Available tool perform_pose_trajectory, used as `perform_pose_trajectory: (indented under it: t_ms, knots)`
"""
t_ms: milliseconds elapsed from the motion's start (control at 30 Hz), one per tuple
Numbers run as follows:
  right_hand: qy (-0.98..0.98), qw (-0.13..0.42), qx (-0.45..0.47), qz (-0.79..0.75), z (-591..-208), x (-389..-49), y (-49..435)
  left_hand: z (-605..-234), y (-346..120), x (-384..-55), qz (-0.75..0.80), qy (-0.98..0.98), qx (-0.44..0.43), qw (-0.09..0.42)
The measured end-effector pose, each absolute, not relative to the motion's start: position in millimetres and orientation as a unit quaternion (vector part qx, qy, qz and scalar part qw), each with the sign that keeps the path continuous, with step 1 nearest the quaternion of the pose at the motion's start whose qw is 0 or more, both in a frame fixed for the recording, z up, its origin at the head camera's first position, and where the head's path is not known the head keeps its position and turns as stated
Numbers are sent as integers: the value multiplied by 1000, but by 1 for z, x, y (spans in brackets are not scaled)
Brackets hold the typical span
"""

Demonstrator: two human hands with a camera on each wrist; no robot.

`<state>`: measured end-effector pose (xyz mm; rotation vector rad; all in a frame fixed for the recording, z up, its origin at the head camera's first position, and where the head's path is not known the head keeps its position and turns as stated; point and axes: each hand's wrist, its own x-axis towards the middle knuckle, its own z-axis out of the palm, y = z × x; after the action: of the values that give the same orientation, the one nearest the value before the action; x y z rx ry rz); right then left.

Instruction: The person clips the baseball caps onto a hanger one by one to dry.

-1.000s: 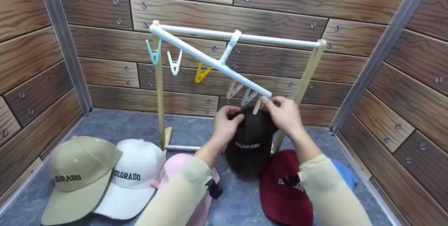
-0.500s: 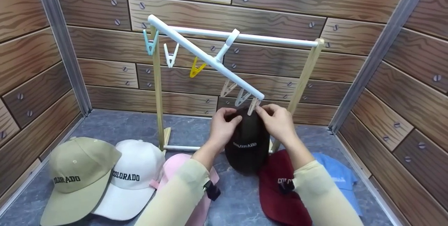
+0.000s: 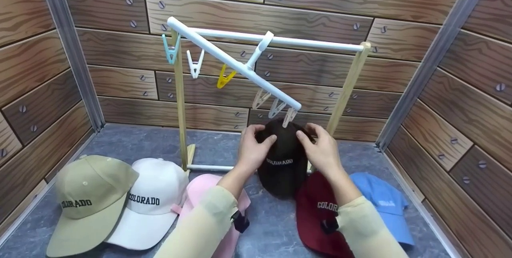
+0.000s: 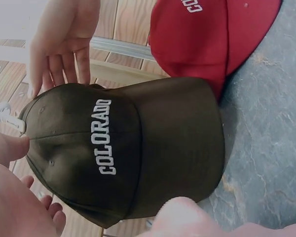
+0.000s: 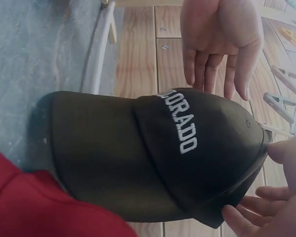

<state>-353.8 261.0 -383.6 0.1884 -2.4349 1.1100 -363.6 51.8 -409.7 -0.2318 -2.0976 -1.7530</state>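
A dark brown baseball cap [image 3: 282, 174] with white COLORADO lettering hangs brim down below the lowest clothespin [image 3: 289, 117], a pale one at the tilted hanger bar's low end. That clothespin's tip overlaps the crown's top edge. My left hand [image 3: 253, 149] is at the crown's left side, thumb over the front, fingers behind. Opposite it, my right hand [image 3: 322, 148] has its thumb at the crown's right side. In the wrist views the fingers of both hands look relaxed, with fingertips right at the cloth. The white hanger bar [image 3: 228, 58] hooks onto the rack's top rail [image 3: 316, 43].
Khaki [image 3: 94, 186], white [image 3: 158, 186] and pink [image 3: 204, 188] caps lie at the left. A red cap [image 3: 314, 218] and a blue cap [image 3: 378, 198] lie at the right. More clothespins hang along the bar, including a yellow one [image 3: 226, 77]. Wood-patterned walls surround the grey surface.
My right hand has left the clothespin and come down to the cap's right side. The bar's low end has swung slightly left. My left hand stays at the cap's left side.
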Motion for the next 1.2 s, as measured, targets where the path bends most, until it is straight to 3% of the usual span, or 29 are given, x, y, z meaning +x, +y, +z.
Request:
perform_pose_trajectory:
  t_ms: [1200]
  knots:
    - [-917, 152, 32, 368, -434, -305, 315, -448, 69, -315, -590, -776, -87, 208]
